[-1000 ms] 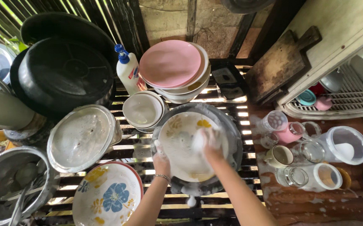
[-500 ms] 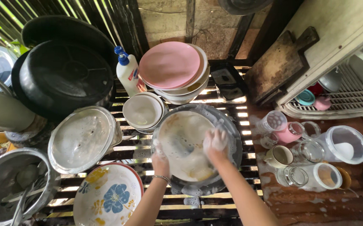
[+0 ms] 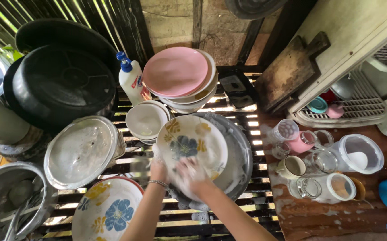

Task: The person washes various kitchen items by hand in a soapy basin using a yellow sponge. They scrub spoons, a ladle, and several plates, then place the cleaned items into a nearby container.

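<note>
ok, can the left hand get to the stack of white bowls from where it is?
Probably yes. The left hand grips the left edge of the flowered plate, and the white bowls sit just beyond it with open slats between. It would have to let go of the plate first.

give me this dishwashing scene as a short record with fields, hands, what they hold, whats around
left hand: grips the left rim of the flowered plate
right hand: soapy, pressed on the plate's lower face
plate: tilted over the metal basin
left of plate: white bowls, pot lid
behind: pink plate stack, soap bottle
right: jars and cups
</note>
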